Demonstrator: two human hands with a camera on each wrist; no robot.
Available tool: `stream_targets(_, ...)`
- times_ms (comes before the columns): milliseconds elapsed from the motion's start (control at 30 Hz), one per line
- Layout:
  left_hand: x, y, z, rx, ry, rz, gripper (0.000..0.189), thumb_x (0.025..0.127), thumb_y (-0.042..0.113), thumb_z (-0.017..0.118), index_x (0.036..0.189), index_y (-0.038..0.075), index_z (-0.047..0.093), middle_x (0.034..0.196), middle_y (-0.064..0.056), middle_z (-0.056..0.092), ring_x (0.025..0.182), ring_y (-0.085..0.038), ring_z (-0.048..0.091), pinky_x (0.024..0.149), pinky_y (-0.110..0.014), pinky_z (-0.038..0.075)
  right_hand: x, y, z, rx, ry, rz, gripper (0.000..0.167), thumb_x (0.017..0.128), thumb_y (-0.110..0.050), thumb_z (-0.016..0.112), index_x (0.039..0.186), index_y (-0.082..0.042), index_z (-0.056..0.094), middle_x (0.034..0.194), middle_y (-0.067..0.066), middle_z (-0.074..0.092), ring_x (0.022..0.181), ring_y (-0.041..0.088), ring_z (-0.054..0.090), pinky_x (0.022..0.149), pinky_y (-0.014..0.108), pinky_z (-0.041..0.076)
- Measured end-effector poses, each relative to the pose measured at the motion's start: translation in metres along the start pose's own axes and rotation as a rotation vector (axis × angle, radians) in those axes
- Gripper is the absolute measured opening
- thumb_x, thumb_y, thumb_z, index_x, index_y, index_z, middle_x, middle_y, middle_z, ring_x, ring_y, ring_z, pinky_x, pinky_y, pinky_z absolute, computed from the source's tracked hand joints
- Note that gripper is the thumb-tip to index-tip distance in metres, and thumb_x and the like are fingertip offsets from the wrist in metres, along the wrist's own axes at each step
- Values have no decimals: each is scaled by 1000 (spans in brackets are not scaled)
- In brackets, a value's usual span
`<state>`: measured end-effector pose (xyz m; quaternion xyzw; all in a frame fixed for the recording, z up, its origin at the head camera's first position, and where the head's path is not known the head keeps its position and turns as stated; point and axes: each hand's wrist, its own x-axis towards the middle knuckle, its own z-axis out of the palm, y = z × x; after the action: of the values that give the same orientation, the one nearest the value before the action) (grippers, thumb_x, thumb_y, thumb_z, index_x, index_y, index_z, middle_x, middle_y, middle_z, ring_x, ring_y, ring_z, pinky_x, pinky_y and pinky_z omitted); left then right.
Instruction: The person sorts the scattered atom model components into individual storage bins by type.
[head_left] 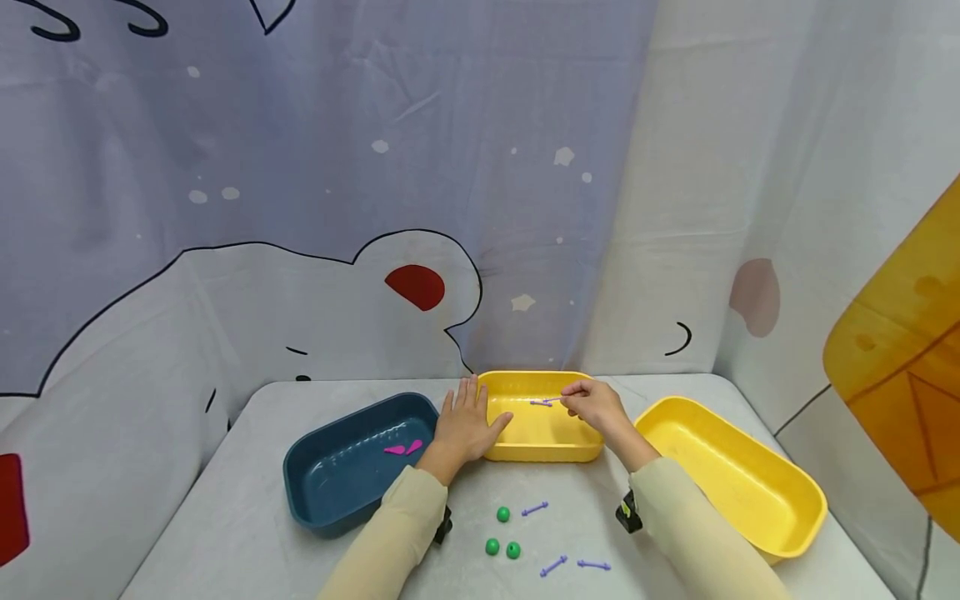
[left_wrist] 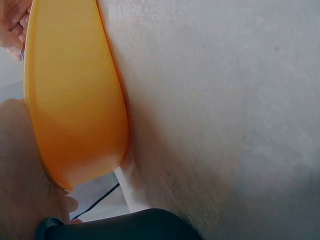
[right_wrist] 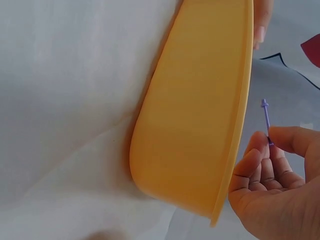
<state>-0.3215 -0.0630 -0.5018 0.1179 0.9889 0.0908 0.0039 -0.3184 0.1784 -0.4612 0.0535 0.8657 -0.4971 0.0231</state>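
My right hand [head_left: 596, 406] pinches one end of a small purple rod with knobbed ends [right_wrist: 267, 117] between thumb and fingertip, above the middle yellow tray [head_left: 540, 452]. Inside that tray lies another purple rod [head_left: 537, 404]. With its fingers straight, my left hand [head_left: 465, 425] rests at the tray's left rim and holds nothing. Three green beads [head_left: 503, 514] sit on the table in front of the tray. Beside them are three loose purple rods [head_left: 535, 509]. In the left wrist view the tray's wall hides most of my right hand.
To the left stands a dark blue tray [head_left: 322, 492] holding two pink teardrop pieces [head_left: 395, 450]. Another yellow tray [head_left: 738, 475] is angled at the right. Behind the white table [head_left: 255, 508] hangs a printed curtain [head_left: 315, 167].
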Motion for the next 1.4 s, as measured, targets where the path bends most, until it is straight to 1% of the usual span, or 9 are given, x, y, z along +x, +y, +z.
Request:
stream_targets(100,0,0,0,2,-3,-1,88,101,70,24,162,7,19,170,-13,10,157,-29,7,126,-50,9,3,-1,0,2,3,12,18,95,-14,69,108,-1,70,104,19,71,89,30,68,89,48,55)
stream_targets(233,0,0,0,3,-3,-3,88,101,70,24,162,7,19,170,-13,9,157,-30,6,126,-50,10,6,-3,0,-9,-2,12,21,94,-14,69,110,-1,69,103,19,72,91,32,68,88,47,55)
stream_targets(400,0,0,-1,8,5,0,88,101,70,24,162,7,20,170,-13,11,157,-32,7,126,-51,11,10,-5,-1,-10,7,20,29,94,-16,68,119,-1,66,97,15,71,95,35,68,85,44,54)
stream_targets(500,-1,1,-2,8,11,4,88,101,70,24,162,7,20,170,-14,11,157,-32,8,126,-51,11,9,-8,-1,9,3,21,29,94,-15,67,120,-2,65,95,13,71,97,37,68,82,39,55)
stream_targets(600,0,0,-2,8,13,2,88,101,70,24,162,7,21,170,-13,11,157,-32,7,126,-52,11,6,-10,-2,6,-4,2,26,94,-15,67,117,-2,66,92,11,71,87,30,69,80,38,55)
stream_targets(733,1,0,-2,15,10,-2,88,101,70,23,162,7,19,170,-13,11,157,-32,6,126,-51,10,-5,-14,-3,21,-22,-34,24,95,-16,67,115,-3,67,90,11,71,77,18,65,84,43,54)
stream_targets(1000,1,1,-3,29,2,-9,88,101,70,23,163,8,18,170,-12,10,157,-32,5,126,-50,9,-37,-9,-3,43,-100,-73,22,94,-16,68,115,-6,69,91,10,69,87,30,65,80,41,53)
stream_targets(1233,0,0,-2,22,2,-4,88,101,70,24,162,8,18,170,-12,10,157,-32,6,126,-51,10,-61,-2,-3,77,-110,-71,19,94,-15,70,111,-7,73,92,12,69,82,24,64,77,40,54)
stream_targets(1400,0,0,0,22,2,-9,88,100,70,24,162,8,19,170,-12,11,157,-32,6,126,-51,10,-75,7,-2,95,-203,-146,28,95,-17,71,119,-2,70,95,9,70,84,20,62,77,31,54)
